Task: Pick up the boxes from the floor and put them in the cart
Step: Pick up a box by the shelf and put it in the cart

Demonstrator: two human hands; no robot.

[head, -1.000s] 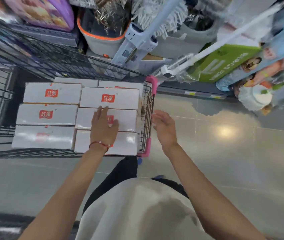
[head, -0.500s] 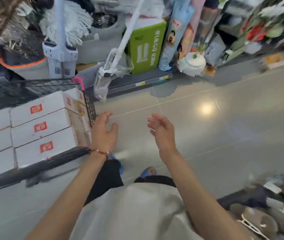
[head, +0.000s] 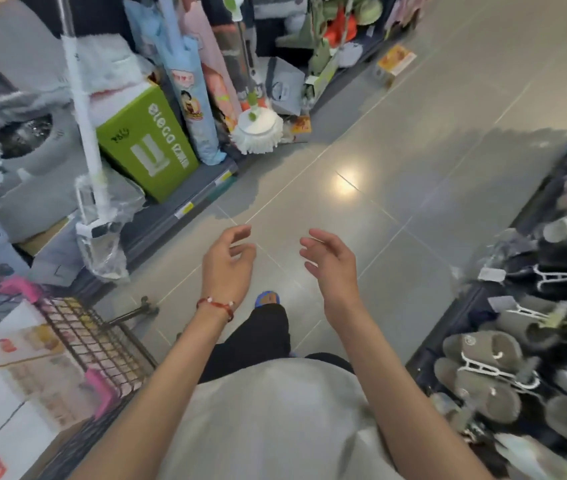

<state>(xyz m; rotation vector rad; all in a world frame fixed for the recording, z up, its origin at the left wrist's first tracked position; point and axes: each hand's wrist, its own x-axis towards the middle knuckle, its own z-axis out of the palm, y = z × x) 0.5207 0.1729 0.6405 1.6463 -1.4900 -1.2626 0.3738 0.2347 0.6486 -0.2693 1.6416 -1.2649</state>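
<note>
Aisle, grey tiled floor [head: 413, 168]. Left hand [head: 228, 263] and right hand [head: 330, 268] both empty, fingers loosely curled, palms turned toward each other, apart, held out over bare tile. Red cord bracelet [head: 216, 304] on the left wrist.

Cart [head: 102, 341] at lower left, just beside the left forearm. White boxes [head: 8, 386] with red labels lie packed flat inside it, side by side, up against the wire wall. No box shows on the floor in this view (any others must lie out of frame).

Handling, as judged: the boxes look like stiff, flat-sided cardboard with a matte face, so not slippery. Weight cannot be told. Best hold is probably both hands on opposite short ends, fingers hooked under the bottom edge, box kept level.

Slippers [head: 482, 358] hang at right, mop [head: 257, 129] at left.
</note>
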